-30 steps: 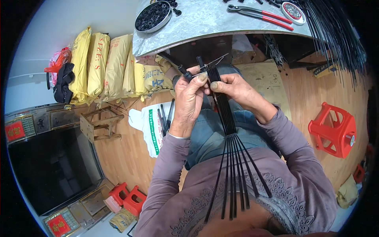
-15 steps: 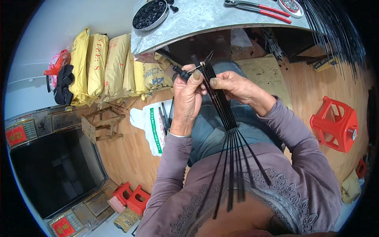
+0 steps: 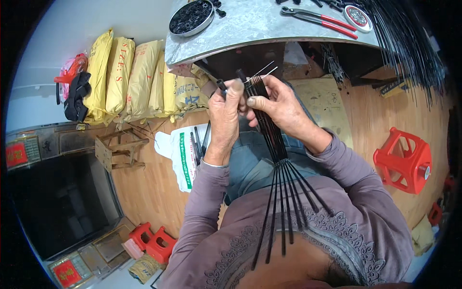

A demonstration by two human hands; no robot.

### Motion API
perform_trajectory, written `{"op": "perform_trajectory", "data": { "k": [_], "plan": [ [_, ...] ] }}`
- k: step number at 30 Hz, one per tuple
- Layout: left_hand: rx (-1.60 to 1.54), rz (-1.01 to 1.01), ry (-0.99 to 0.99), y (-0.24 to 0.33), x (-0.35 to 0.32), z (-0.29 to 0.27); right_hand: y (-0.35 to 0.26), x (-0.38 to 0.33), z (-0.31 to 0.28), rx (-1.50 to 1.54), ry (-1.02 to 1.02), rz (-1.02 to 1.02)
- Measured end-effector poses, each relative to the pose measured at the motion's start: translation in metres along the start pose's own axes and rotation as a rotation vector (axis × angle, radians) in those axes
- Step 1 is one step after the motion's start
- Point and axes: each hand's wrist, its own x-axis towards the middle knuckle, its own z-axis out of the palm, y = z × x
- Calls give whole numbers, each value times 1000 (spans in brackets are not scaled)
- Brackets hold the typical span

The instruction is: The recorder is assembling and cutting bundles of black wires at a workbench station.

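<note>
A bundle of thin black umbrella ribs [image 3: 270, 137] lies across my lap. It is gathered at a ring-like joint, below which the ribs fan out toward my chest. With thumb on top and fingers behind, my right hand [image 3: 286, 111] is closed around the upper part of the bundle. My left hand [image 3: 224, 115] is closed beside the rib ends, gripping a black tubular piece [image 3: 221, 85] whose end sticks out past the thumb. Thin wire [image 3: 264, 70] pokes out beyond the rib ends. The left fingertips are partly hidden.
On the marbled table [image 3: 240, 31] ahead are a dish of small black parts [image 3: 191, 18], red-handled pincers [image 3: 320, 21] and a small round dish [image 3: 357, 18]. Black rods [image 3: 409, 43] hang over its right end. Yellow sacks [image 3: 120, 79] stand left; a red stool [image 3: 404, 161] stands right.
My right hand has shifted slightly left and up along the ribs, and its fingers now reach round the rib ends. The wire ends point further right. The view has shifted slightly.
</note>
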Motion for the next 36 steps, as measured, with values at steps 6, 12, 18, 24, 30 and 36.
{"op": "perform_trajectory", "data": {
  "k": [6, 12, 18, 24, 30, 36],
  "plan": [
    [26, 40, 89, 28, 40, -6, -3, 1, 9, -94, 14, 3],
    [93, -201, -380, 33, 48, 10, -1, -2, 8, -160, 62, -39],
    [14, -65, -313, 28, 48, 4, -1, -2, 0, -78, 12, 12],
    [79, 2, -279, 32, 46, 4, 3, 0, 1, -12, 28, -21],
    [12, -23, -340, 34, 42, 6, 1, -1, 5, -73, 62, -7],
    [39, -28, -309, 29, 46, 2, 4, 1, 6, -47, 64, -23]
  ]
}}
